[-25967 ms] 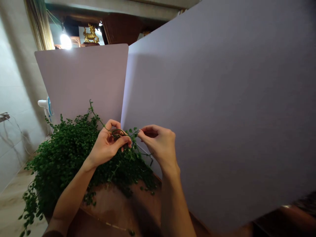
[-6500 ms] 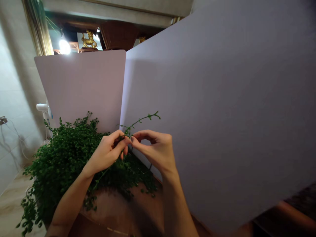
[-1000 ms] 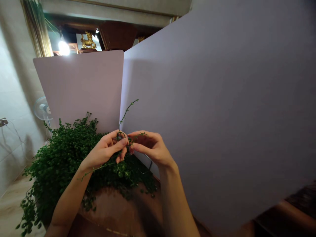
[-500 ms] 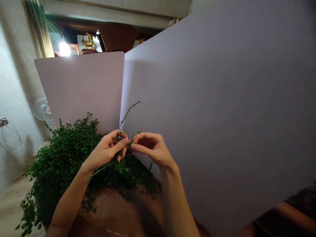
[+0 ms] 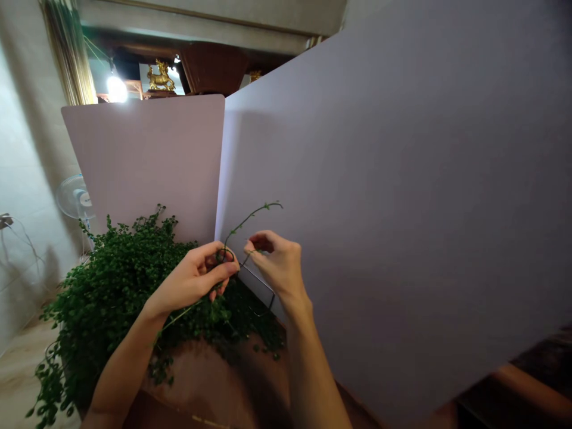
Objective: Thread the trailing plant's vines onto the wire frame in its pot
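My left hand (image 5: 196, 277) pinches a thin green vine stem (image 5: 250, 215) between thumb and forefinger, just above a bushy small-leaved plant (image 5: 111, 286). The stem curls into a small loop at my left fingertips and its free end arcs up and to the right. My right hand (image 5: 273, 262) is closed in a pinch on the other end of the same stem, a few centimetres right of the left hand. Both hands hover over the plant's right edge, close to the white boards behind.
Two large white boards stand upright, one behind the plant (image 5: 147, 161) and one to the right (image 5: 402, 208). The plant sits on a reddish-brown wooden surface (image 5: 214, 381). A small fan (image 5: 74, 199) stands at the left by the wall. A thin metal wire (image 5: 263, 289) shows below my right hand.
My right hand has drawn slightly to the right, away from the left hand. The free stem tip has swung from pointing up to arcing rightward.
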Demonstrator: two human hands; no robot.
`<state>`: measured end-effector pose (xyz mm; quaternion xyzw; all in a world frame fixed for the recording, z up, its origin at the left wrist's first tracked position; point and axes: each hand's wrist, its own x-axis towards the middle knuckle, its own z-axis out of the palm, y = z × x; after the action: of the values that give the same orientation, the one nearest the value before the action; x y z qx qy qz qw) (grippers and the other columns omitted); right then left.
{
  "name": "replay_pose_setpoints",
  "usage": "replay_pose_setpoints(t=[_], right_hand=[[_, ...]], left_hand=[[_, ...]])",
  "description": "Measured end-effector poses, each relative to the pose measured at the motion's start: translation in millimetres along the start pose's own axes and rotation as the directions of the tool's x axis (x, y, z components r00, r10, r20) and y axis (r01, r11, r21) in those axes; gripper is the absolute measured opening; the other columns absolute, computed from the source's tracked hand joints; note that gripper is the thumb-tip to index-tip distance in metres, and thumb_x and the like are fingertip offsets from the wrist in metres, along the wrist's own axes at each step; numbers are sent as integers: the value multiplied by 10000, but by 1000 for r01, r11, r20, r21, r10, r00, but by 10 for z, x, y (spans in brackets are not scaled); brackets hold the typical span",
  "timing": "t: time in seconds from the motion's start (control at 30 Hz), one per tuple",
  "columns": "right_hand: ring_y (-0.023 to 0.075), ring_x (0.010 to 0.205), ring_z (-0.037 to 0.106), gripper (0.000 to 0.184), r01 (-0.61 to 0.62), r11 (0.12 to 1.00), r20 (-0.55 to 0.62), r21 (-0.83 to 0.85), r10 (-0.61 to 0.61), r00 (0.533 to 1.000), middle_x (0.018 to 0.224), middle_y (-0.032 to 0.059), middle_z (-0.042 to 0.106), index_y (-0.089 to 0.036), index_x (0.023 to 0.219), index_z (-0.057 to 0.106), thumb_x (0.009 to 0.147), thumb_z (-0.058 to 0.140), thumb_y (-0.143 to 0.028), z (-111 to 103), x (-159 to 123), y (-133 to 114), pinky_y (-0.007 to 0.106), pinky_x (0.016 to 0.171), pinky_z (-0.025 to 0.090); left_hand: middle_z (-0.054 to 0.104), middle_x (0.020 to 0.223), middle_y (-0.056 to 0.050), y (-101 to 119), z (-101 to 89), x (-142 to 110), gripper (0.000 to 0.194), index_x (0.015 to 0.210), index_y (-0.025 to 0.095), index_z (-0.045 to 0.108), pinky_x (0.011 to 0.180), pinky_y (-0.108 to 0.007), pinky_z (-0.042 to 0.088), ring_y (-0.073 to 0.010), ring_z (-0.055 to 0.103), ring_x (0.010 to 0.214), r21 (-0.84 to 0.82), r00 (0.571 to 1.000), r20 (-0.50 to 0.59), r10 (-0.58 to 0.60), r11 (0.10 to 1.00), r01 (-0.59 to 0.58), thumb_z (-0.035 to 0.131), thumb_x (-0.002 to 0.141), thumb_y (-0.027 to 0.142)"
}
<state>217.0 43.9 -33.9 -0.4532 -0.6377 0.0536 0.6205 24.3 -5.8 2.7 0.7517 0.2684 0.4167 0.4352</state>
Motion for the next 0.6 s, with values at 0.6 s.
replay_pose_setpoints(t=[0.6], right_hand=[[116,569,574,338,2,994,360,107,-41,932,623,8,662,-177,695,700,857,656,-471,-242,-108,-444,250,579,452]], left_hand=[[615,847,5,-139,-62,97,153,954,177,640,638,-181,514,-83,571,710,63,932,-302,200,980,-190,705,853,273]])
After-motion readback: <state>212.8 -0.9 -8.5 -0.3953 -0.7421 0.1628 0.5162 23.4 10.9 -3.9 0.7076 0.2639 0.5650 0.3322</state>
